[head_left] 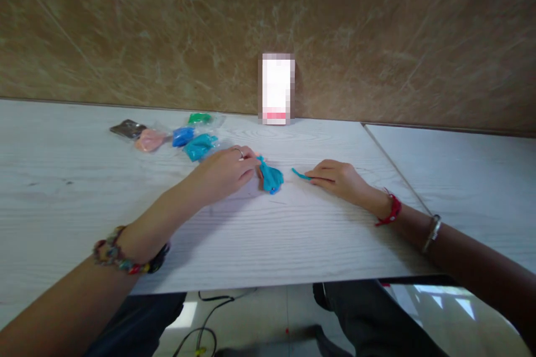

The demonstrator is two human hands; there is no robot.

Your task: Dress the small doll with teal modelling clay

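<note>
A small flat figure of teal modelling clay (272, 178), with pinkish edges and a blue bit at its bottom, lies on the pale wood-grain table (251, 245). My left hand (228, 170), with a ring on one finger, pinches its upper left edge. To the right, apart from the figure, my right hand (337, 179) holds a thin teal clay strip (300, 174) between thumb and fingers. The strip's free end points left toward the figure. My left fingertips partly cover the figure's top corner.
Left of the figure lie plastic packets of clay: teal (200, 146), blue (183, 136), green (200, 118), pink (149, 140) and dark brown (128, 129). A blurred phone-like screen (276, 89) leans on the brown marbled wall (377, 39). Cables (207, 318) lie on the floor below.
</note>
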